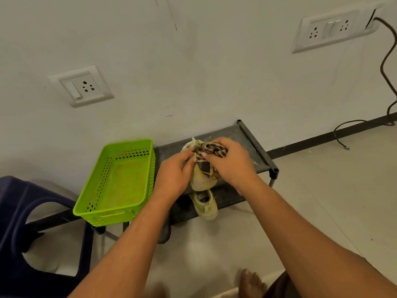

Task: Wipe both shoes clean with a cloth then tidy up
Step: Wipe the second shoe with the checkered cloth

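— Forearms [129, 244] extend forward. Grip status?
— My left grip [175, 173] curls round a pale rounded shoe [200, 181] above the black rack [247, 138]; my right grip [234, 162] clutches bunched striped woven cloth [206, 162] against it.
— Second shoe [205, 206]?
— Lower shelf [227, 197], right of perforated green basket [103, 214].

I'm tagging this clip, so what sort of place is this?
Probably a room corner or entryway in a home: a low black metal shoe rack against a white wall, white plastic wall sockets, and a pale hard floor.

Bare forearms [133, 239] — dark brown garment [277, 289]
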